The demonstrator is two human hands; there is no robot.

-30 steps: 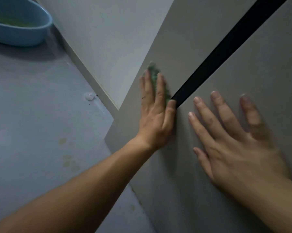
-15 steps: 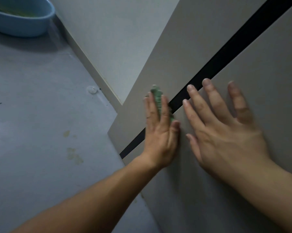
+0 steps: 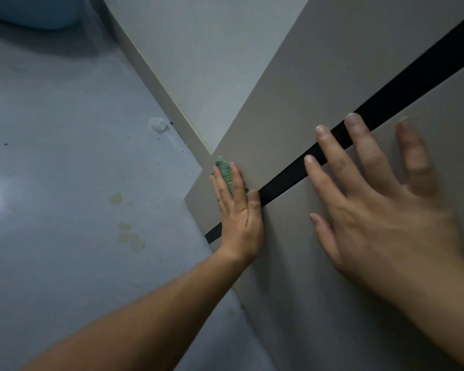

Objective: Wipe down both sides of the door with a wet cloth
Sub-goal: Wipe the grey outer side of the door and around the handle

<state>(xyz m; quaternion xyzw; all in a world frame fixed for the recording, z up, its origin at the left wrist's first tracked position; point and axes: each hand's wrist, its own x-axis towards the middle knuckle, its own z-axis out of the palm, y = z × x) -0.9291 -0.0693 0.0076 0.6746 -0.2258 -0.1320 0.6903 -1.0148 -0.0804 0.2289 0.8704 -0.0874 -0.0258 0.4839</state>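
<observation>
Left grip: the person's left hand (image 3: 239,212) lies flat with straight fingers and presses the crumpled green wet cloth (image 3: 226,173) onto the door. It clenches nothing.
Cloth: it sits under the left grip's fingers, touching the door face, and its end shows just past the fingertips.
Door: the smooth grey-beige flat panel door (image 3: 292,103) lies under both grips. Its lower corner is just beside the left grip.
Stripe: a black band (image 3: 386,97) crosses the panel, running from the left grip's thumb to under the right grip's fingertips.
Right grip: the right hand (image 3: 380,210) is released, with fingers spread and palm resting on the door near the left grip. It is slightly blurred.
Floor: the glossy grey-blue floor (image 3: 65,183) lies outward of the left grip. A round blue plastic basin (image 3: 38,14) stands well beyond it.
Progress: wiping of this face looks under way, down near its bottom corner. How much of the face is already wet cannot be told. The other side is out of sight and likely still to do.
</observation>
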